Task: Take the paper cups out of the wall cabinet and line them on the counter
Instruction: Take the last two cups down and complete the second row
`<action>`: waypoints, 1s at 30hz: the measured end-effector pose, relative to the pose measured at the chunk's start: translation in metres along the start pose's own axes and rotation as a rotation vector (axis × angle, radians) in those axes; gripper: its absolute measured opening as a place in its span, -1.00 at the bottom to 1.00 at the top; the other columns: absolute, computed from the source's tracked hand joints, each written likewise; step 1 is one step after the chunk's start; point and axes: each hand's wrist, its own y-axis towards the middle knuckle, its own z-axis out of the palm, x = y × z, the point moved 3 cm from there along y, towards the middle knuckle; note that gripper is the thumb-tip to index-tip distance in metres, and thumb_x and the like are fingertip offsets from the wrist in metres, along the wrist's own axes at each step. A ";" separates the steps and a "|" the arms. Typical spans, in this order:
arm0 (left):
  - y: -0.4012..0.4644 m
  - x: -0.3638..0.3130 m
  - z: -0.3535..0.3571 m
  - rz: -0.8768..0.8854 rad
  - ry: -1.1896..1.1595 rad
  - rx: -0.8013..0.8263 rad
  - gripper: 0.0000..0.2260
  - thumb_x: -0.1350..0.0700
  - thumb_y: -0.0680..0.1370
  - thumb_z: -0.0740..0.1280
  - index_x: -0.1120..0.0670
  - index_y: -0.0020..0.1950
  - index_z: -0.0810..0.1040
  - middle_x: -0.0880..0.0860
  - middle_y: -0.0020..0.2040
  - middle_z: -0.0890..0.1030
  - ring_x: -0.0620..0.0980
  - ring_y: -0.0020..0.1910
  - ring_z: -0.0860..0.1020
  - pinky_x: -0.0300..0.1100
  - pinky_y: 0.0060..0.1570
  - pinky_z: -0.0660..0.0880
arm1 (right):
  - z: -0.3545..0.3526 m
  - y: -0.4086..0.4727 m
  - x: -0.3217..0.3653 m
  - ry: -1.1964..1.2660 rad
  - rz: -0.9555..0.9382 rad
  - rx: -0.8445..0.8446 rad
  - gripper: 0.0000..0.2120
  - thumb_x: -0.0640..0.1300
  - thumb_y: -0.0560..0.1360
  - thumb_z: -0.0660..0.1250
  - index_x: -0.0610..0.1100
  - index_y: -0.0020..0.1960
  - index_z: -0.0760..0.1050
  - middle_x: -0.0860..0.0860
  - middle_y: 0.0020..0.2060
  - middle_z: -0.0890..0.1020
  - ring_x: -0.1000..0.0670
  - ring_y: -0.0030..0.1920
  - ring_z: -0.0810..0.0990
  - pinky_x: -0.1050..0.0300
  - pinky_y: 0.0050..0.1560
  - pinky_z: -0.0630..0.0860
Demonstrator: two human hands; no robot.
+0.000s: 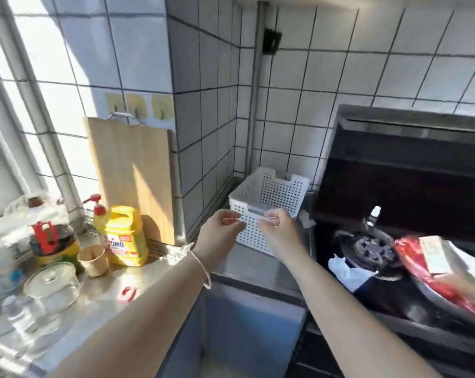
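Note:
One brown paper cup [93, 260] stands upright on the sunlit counter [100, 304] beside a yellow detergent jug. My left hand [221, 230] and my right hand [278, 227] are raised side by side in front of a white perforated basket [269, 197], well to the right of the cup. Both hands have fingers pinched together. A small piece of clear film [267, 216] shows at my right fingertips, and my left pinch seems to hold its other end, though blur makes this unsure. The wall cabinet is out of view.
A wooden cutting board [132, 175] leans on the tiled wall. A yellow detergent jug [126, 236], an oil bottle [52, 238], a glass jar [52, 285] and a red clip [127, 291] crowd the left counter. A black stove [372, 249] with a red-wrapped pan [435, 271] stands at the right.

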 end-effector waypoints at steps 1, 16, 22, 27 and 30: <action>0.014 -0.015 0.010 0.016 -0.022 0.013 -0.88 0.18 0.47 0.36 0.05 -0.01 0.54 0.00 -0.16 0.60 -0.08 -0.28 0.49 -0.24 -0.31 0.39 | -0.010 0.015 0.008 -0.022 -0.031 -0.016 -0.74 -0.05 0.49 0.27 -0.08 0.15 0.45 0.05 -0.04 0.58 -0.05 0.05 0.58 -0.02 0.10 0.53; 0.233 -0.265 0.040 0.497 0.040 0.003 -0.81 0.08 0.47 0.35 0.05 0.07 0.54 0.02 -0.02 0.64 -0.05 -0.19 0.56 -0.23 -0.28 0.45 | -0.115 0.253 0.198 0.039 -0.438 -0.325 -0.64 -0.04 0.54 0.22 -0.06 0.31 0.34 0.01 0.06 0.58 0.04 -0.11 0.47 0.22 -0.27 0.34; 0.279 -0.390 0.014 0.838 0.077 -0.129 -0.89 0.14 0.48 0.31 -0.05 -0.05 0.53 -0.12 -0.21 0.59 -0.17 -0.27 0.52 -0.35 -0.31 0.45 | -0.157 0.308 0.303 0.027 -0.703 -0.482 -0.73 -0.05 0.55 0.18 -0.09 0.22 0.42 -0.04 -0.01 0.58 -0.06 -0.04 0.54 0.15 -0.15 0.40; 0.305 -0.470 0.007 1.065 0.153 -0.216 -0.89 0.16 0.51 0.30 -0.06 -0.13 0.53 -0.09 -0.15 0.62 -0.18 -0.17 0.55 -0.46 -0.27 0.41 | -0.190 0.338 0.372 -0.117 -0.935 -0.631 -0.79 -0.13 0.56 0.12 -0.08 0.13 0.46 -0.01 -0.14 0.55 -0.05 -0.13 0.50 0.14 -0.24 0.37; 0.324 -0.506 0.006 1.087 0.178 -0.237 -0.91 0.14 0.50 0.30 -0.01 -0.07 0.57 -0.06 -0.14 0.63 -0.16 -0.19 0.56 -0.45 -0.28 0.44 | -0.210 0.363 0.401 -0.195 -0.961 -0.676 -0.79 -0.12 0.54 0.15 -0.09 0.12 0.46 0.00 -0.10 0.54 -0.06 -0.09 0.49 0.13 -0.14 0.38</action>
